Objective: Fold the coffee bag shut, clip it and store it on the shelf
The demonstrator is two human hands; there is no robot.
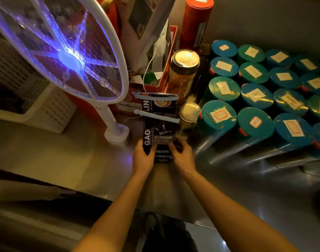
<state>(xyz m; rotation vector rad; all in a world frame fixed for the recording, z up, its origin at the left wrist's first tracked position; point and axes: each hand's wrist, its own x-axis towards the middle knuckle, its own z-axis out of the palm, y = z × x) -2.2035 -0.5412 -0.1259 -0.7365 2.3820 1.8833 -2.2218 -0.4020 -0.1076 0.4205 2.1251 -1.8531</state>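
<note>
1. Near the middle of the steel worktop [64,160], a black coffee bag [158,128] stands upright, held at its lower end by both hands; its top leans away from the person toward a red box [166,57].
2. Left hand [143,157] grips the bag's lower left edge, thumb across the white lettering; right hand [182,157] grips the lower right edge, fingers curled onto the front of the bag.
3. Two pale clips cross the bag: one clip [155,96] sits along the folded top edge; a second clip [159,116] lies slanted a little lower on the bag.
4. Left of the bag, an electric fly swatter [64,57] stands in its white base [117,134], its mesh glowing blue-violet; the base is just beside the bag; a white slotted basket [46,110] sits further left.
5. Right of the bag, a jar with a gold lid [185,60] and a smaller clear jar [189,113] stand close by; a tall red tube [197,20] rises behind them.
6. Beyond these, rows of teal-lidded tins [255,99] with paper labels fill the right side of the worktop.
</note>
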